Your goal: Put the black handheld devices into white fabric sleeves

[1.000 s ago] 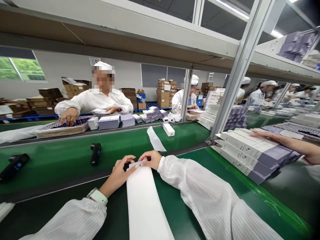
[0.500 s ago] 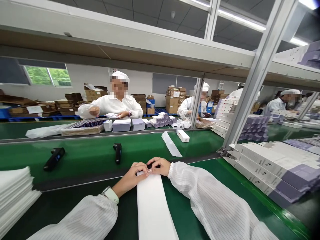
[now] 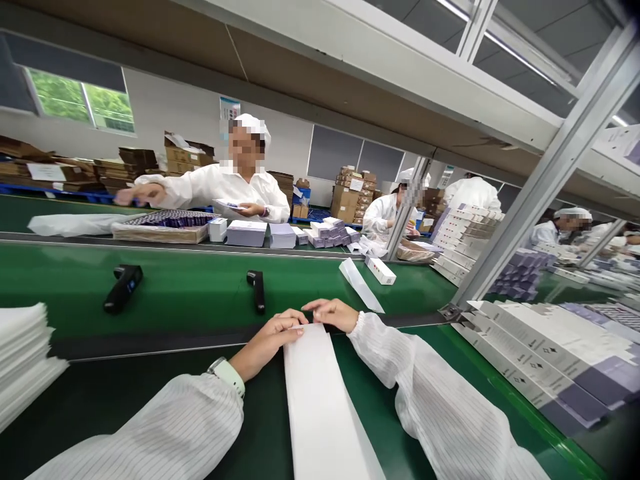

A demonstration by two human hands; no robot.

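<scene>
- Left hand (image 3: 270,341), head view: thumb over the far left corner of the white sheet (image 3: 323,407), fingers curled beyond; pinching cannot be told.
- Right hand (image 3: 334,315): fingers loosely parted, at the far right corner.
- White sheet: long, narrow, layered; on the green surface (image 3: 267,430), between 2 forearms, nearer than both hands.

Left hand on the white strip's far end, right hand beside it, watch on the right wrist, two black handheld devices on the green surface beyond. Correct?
Not quite: the head view shows the watch on the left wrist. The rest holds: left hand on the white strip's far end, right hand beside it, two black handheld devices on the green surface beyond.
</scene>
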